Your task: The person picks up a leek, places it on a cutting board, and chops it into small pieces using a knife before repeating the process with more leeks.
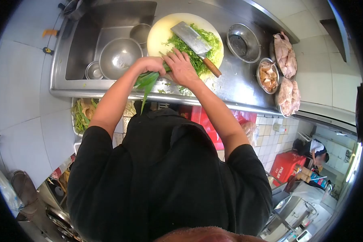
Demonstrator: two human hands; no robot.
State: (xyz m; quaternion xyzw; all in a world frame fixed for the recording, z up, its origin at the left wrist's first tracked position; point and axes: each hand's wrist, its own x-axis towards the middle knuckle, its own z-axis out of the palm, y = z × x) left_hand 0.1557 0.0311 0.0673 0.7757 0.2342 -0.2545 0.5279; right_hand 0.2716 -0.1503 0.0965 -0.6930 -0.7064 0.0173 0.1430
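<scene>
My left hand (152, 65) is closed around a bunch of long green leaves (147, 80) at the near edge of the round cutting board (156, 34). The leaf ends hang over the counter edge toward my apron. Close beside it, my right hand (180, 67) has its fingers on the board, with the bunch between its thumb and fingers. Chopped greens (207, 38) are heaped on the board's right side. Across them lies a cleaver (191, 38), its wooden handle pointing toward me and to the right. Both hands are apart from the cleaver.
The sink (80, 52) at left holds a large metal bowl (121, 58) and smaller ones. Right of the board stand a steel bowl (243, 42), a bowl of brown pieces (268, 76) and trays of raw poultry (285, 56). Another person (316, 149) is at far right.
</scene>
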